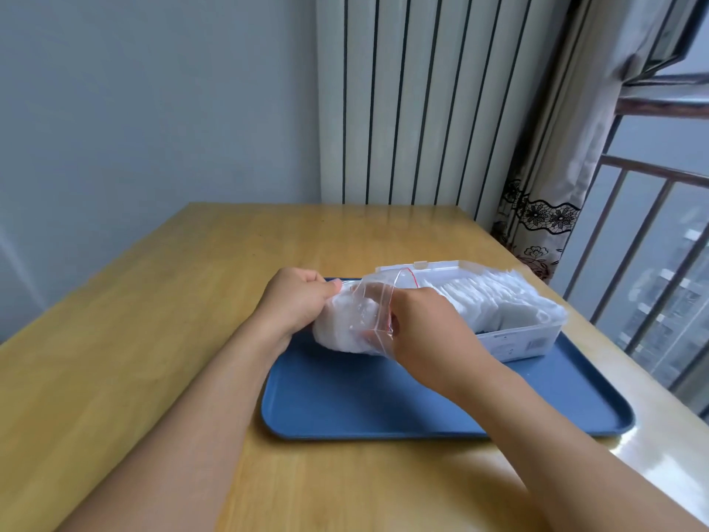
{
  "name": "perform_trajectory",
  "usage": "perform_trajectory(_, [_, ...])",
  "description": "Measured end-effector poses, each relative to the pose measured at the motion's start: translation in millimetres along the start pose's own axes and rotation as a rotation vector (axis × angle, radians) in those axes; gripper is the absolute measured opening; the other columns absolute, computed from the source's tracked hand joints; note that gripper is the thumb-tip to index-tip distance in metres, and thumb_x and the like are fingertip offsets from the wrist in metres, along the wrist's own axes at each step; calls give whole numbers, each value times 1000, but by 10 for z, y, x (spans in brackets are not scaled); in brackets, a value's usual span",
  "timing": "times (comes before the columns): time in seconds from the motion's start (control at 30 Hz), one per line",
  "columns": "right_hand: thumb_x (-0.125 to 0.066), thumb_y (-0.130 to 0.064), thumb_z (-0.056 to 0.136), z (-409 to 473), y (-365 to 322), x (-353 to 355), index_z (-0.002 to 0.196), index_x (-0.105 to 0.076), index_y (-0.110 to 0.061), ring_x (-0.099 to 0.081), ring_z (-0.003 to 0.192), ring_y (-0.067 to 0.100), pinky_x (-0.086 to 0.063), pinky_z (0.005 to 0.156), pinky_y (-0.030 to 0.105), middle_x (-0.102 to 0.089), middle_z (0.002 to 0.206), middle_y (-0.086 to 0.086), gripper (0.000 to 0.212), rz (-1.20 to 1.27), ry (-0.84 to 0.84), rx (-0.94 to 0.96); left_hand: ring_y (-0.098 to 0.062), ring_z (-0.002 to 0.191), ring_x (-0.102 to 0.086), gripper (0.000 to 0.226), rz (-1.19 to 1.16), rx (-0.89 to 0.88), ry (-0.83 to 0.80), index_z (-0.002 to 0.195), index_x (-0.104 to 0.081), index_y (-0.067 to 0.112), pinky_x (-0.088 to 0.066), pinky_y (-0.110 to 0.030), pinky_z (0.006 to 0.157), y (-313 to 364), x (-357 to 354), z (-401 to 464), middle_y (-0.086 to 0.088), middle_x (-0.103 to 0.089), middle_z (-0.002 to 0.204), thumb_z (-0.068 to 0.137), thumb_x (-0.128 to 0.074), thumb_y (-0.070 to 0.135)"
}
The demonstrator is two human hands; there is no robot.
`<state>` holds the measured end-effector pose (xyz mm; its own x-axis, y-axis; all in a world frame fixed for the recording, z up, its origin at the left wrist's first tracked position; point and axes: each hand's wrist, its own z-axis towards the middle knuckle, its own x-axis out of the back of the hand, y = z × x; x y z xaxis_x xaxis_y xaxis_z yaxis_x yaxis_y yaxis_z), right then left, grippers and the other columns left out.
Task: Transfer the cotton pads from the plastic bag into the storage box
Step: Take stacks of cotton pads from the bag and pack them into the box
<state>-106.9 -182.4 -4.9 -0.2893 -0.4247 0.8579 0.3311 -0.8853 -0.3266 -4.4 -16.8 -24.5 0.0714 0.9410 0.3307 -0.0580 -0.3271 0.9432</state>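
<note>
My left hand (297,297) and right hand (420,324) both grip the plastic bag (360,320) of cotton pads (337,335); the storage box (518,339) beside it holds more pads.

Soft daylight from the window (660,224) at right; edges bend, table (660,455) glares.

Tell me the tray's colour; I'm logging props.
Plain blue tray, clearest in the head view.
</note>
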Motion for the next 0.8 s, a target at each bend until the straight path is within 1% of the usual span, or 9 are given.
perform_trajectory(0.07, [-77,-28,86,-4,12,13,123,-65,-33,-47,69,14,-51,71,35,-52,72,-10,40,63,9,-20,-22,68,-46,28,-53,40,5,68,-57,12,-39,-32,68,-6,-5,8,-6,-54,69,87,-71,27])
perform_trajectory(0.13, [-79,-31,85,-8,-8,32,122,-67,-32,-52,74,15,-50,76,32,-58,86,-6,39,99,-8,-39,-22,68,-45,29,-76,55,34,69,-55,13,-38,-32,67,1,-3,11,-7,-53,70,89,-71,27])
perform_trajectory(0.23, [-79,-35,83,-21,-32,35,110,-66,-28,-55,82,15,-50,79,34,-53,100,-8,31,112,-30,-22,-22,67,-46,32,-56,30,74,66,-54,13,-38,-30,64,5,-16,5,-7,-55,70,89,-70,28])
perform_trajectory(0.33, [-79,-33,82,-42,-40,17,104,-62,-28,-54,89,11,-52,80,37,-55,102,-11,28,157,-26,1,-22,66,-48,35,-5,-11,98,62,-54,14,-41,-30,65,7,-16,-9,-5,-57,67,89,-70,30])
perform_trajectory(0.43, [-77,-34,84,-35,-25,-1,113,-61,-27,-52,89,8,-51,80,35,-59,103,-9,34,160,-22,-25,-22,65,-47,37,35,-47,126,59,-54,16,-40,-30,65,21,-24,-29,-3,-56,65,89,-69,32])
perform_trajectory(0.57, [-82,-30,81,-9,4,-35,96,-68,-22,-50,89,12,-50,79,34,-63,97,-3,23,148,48,27,-23,63,-47,33,137,-102,199,69,-60,10,-38,-29,60,70,-42,-62,-6,-60,67,90,-67,34])
perform_trajectory(0.67, [-83,-28,78,-4,35,-52,88,-67,-26,-55,88,14,-51,78,35,-63,95,-5,19,182,77,36,-24,64,-49,32,158,-121,222,75,-64,6,-38,-29,59,93,-44,-76,-15,-66,73,91,-66,34])
perform_trajectory(0.73, [-82,-27,78,5,55,-60,87,-68,-26,-55,87,12,-51,75,31,-63,95,-9,16,184,71,45,-24,64,-51,31,166,-118,235,74,-64,7,-39,-29,59,87,-34,-67,-14,-69,76,91,-66,33])
perform_trajectory(0.8, [-80,-27,77,14,69,-71,85,-69,-27,-55,85,10,-50,71,28,-63,93,-11,14,159,41,59,-24,63,-50,31,187,-105,245,73,-63,8,-38,-29,58,78,-21,-62,-9,-65,71,92,-66,33])
